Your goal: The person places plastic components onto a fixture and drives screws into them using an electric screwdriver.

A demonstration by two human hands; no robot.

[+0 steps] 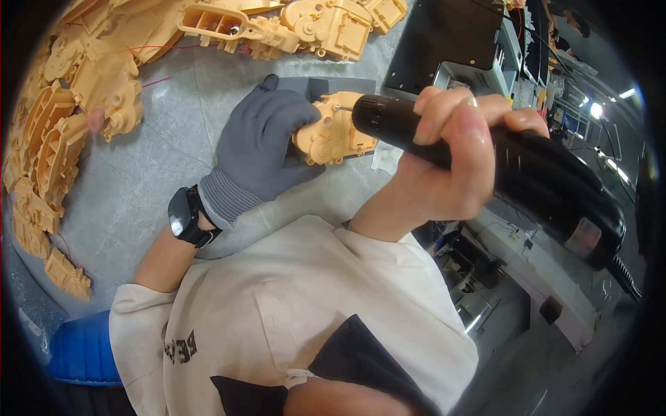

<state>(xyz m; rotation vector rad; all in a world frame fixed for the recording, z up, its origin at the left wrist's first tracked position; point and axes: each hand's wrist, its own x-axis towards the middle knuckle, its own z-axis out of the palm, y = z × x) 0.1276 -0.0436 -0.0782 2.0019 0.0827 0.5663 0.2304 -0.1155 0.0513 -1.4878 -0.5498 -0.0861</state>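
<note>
My left hand, in a grey knit glove, grips the left side of a yellow-orange plastic housing. The housing rests on a dark grey block or fixture on the table. My bare right hand is wrapped round a black electric screwdriver, its cord running off at the lower right. The tool is tilted, and its thin bit points at the upper part of the housing. Whether the tip sits in a screw is too small to tell.
Many similar yellow-orange housings lie along the left and far sides of the grey table, some with red wires. A black box-shaped device stands at the far right. A blue bin is at the lower left.
</note>
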